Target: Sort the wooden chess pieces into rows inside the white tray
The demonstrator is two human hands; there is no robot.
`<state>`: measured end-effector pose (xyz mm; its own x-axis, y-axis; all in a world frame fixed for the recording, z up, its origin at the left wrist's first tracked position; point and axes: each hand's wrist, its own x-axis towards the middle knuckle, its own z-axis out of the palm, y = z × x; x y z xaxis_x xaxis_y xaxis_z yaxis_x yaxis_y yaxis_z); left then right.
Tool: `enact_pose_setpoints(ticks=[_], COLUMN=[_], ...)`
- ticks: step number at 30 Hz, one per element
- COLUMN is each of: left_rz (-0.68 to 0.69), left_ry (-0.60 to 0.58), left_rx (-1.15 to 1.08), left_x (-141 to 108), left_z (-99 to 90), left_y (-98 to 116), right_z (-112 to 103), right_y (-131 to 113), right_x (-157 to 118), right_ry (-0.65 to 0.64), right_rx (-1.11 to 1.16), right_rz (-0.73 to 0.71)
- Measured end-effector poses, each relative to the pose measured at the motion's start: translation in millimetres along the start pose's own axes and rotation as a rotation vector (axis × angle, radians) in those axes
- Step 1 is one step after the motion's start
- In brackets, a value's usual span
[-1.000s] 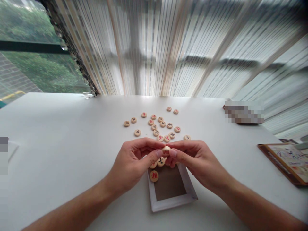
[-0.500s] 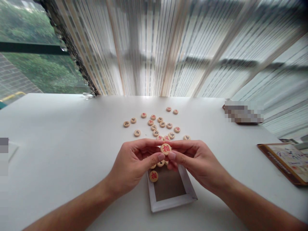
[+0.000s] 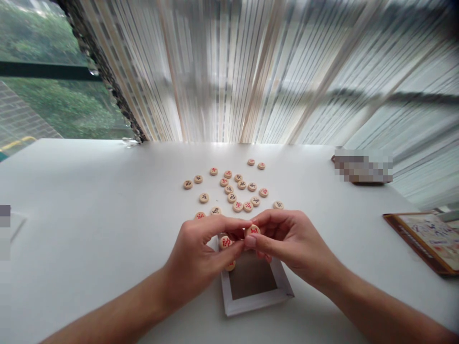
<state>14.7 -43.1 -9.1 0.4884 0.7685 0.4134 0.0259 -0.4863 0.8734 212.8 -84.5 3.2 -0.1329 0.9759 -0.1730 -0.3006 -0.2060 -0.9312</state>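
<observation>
A round wooden piece with a red character (image 3: 253,231) is pinched between the thumb and fingers of my right hand (image 3: 287,239). My left hand (image 3: 201,248) meets it from the left, its thumb and fingertips touching the edge of that piece. Below both hands lies a shallow box with a white rim (image 3: 258,303) and a brown inside. Another red-marked piece (image 3: 225,242) shows at the box's upper left, beside my left thumb. Under that thumb a further piece (image 3: 230,265) rests on the left rim, partly hidden.
Several round pieces with red or black characters lie scattered on the white table (image 3: 107,215) beyond my hands, such as a black-marked one (image 3: 203,198). A brown-edged board (image 3: 426,239) is at the right. A striped curtain (image 3: 215,71) hangs behind.
The held piece has moved slightly right and down, and my right thumb now covers part of its face. My left thumb has shifted lower, partly covering the piece on the rim.
</observation>
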Motion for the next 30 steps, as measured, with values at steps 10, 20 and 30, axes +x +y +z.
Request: enact_pose_setpoints(ticks=[10,20,30], left_rz=[0.020,-0.143,0.097], left_ry=[-0.027,-0.003,-0.040], left_rx=[-0.042,-0.179,0.033], left_x=[1.7,0.0,0.2], left_z=[0.4,-2.5,-2.7], left_y=[2.9,-1.5,-0.5], right_z=[-4.0,-4.1,-3.2], right_y=[-1.3,1.9,0.8], right_x=[-2.5,-1.0,-3.1], right_ry=[-0.067,-0.114,-0.059], right_rx=[-0.145,-0.056,-0.071], right_rz=[-0.058,-0.058,-0.007])
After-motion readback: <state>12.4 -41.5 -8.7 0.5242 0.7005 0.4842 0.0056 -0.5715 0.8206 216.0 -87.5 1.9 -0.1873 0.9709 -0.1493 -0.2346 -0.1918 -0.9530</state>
